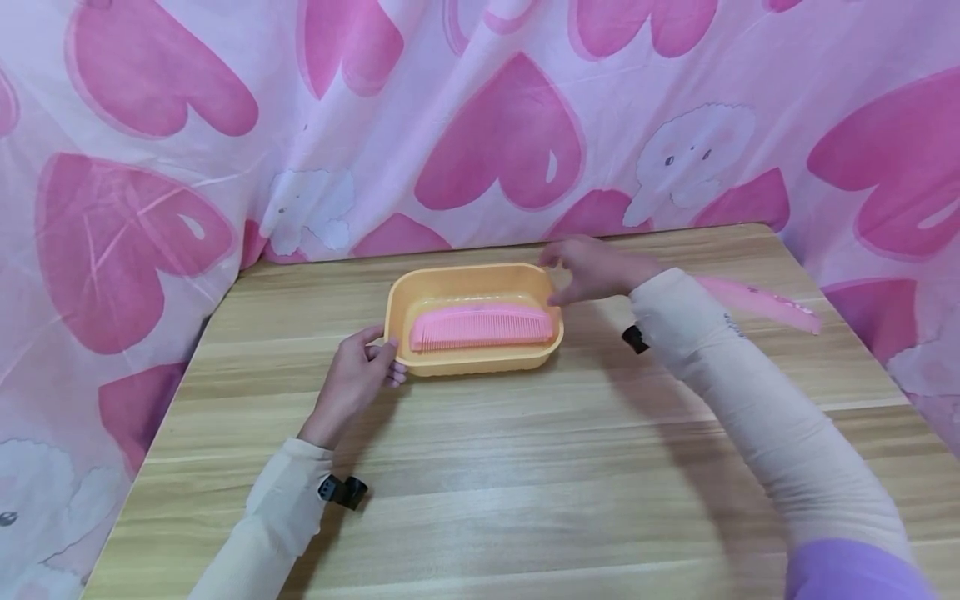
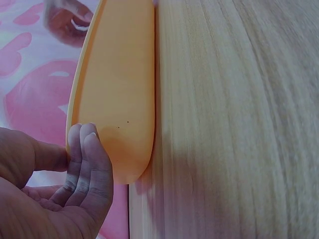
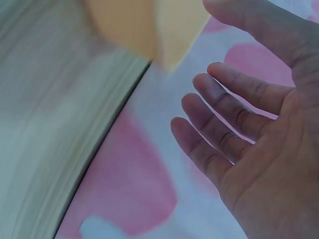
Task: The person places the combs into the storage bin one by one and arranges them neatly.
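Note:
A shallow yellow-orange plastic basin (image 1: pixel 471 365) stands on the wooden table, and a pink comb (image 1: pixel 483 325) lies inside it. At the left end, my left hand (image 1: pixel 352 375) pinches the rim between thumb and fingers; in the left wrist view the fingers (image 2: pixel 89 169) lie against the outer wall. My right hand (image 1: pixel 600 268) is at the right end, thumb close to the rim. Seen in the right wrist view, its fingers (image 3: pixel 224 134) are spread and relaxed, with nothing in the palm.
To the right on the table (image 1: pixel 480 483) lies a long pink strip (image 1: pixel 765 304) with light markings, partly hidden behind my right forearm. A pink heart-patterned cloth (image 1: pixel 502 133) hangs behind the table's back edge and along both sides.

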Tool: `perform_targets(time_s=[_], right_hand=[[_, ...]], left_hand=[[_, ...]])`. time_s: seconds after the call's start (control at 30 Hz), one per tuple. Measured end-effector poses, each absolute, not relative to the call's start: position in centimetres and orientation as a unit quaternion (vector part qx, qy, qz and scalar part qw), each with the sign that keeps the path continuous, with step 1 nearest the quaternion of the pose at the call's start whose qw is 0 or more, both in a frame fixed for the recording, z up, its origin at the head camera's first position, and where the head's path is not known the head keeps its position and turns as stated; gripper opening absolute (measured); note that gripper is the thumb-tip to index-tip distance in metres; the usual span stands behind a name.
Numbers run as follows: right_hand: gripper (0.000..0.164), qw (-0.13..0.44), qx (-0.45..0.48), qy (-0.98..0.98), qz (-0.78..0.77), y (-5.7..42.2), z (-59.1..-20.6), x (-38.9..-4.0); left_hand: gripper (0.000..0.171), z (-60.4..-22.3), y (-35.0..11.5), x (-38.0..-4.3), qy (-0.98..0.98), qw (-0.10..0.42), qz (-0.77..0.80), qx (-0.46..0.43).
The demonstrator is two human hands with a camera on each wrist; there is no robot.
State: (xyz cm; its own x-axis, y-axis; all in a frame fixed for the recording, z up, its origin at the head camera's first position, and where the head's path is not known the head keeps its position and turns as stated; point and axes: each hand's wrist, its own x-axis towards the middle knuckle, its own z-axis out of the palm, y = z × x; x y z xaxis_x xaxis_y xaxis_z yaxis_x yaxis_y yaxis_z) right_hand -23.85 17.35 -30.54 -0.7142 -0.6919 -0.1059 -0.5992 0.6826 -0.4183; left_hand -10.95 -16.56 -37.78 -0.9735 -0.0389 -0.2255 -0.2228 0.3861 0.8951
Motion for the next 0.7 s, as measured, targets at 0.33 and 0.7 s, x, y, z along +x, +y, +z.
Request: perform_targets(time_s=[0.33, 0.7], right_hand=[[0.067, 0.146, -0.247, 0.944, -0.165, 26.0, -30.3, -24.3], [0.065, 0.155, -0.180, 0.964, -0.121, 35.2, -32.1, -24.3]], left_hand=[[0.044, -37.9, -16.6, -10.9, 0.829, 0.088, 0.547, -0.080], [0.044, -37.9, -16.7, -10.9, 0.830, 0.087, 0.546, -0.078]])
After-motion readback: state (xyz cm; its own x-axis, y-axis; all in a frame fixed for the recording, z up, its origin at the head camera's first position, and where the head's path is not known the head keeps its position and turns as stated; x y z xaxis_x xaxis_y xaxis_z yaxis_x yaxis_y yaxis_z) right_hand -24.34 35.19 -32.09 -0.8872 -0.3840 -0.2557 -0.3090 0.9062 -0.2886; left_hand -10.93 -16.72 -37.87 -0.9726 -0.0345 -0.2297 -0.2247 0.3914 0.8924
